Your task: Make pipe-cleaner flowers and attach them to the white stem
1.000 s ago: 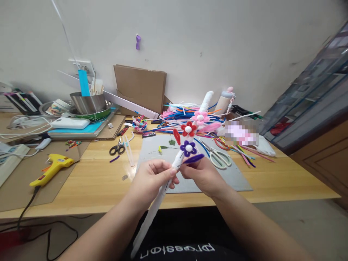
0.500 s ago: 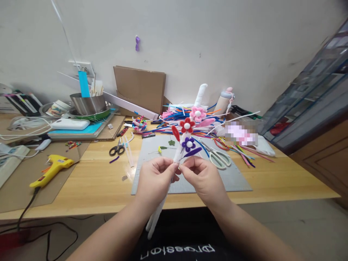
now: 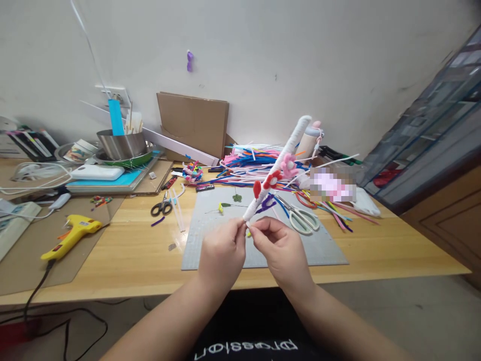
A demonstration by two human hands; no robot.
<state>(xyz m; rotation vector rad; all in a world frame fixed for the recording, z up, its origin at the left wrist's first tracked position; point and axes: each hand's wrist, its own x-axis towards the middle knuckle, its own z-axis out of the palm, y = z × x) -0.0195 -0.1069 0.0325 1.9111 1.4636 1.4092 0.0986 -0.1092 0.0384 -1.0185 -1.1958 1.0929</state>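
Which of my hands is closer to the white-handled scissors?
Right. Your right hand is just left of the white-handled scissors; your left hand is farther left, beyond the right one.

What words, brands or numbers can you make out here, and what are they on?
"pression", apparently, upside down on the black shirt.
Label on the yellow glue gun: too small to read.
Print on the cup: too blurred to read.
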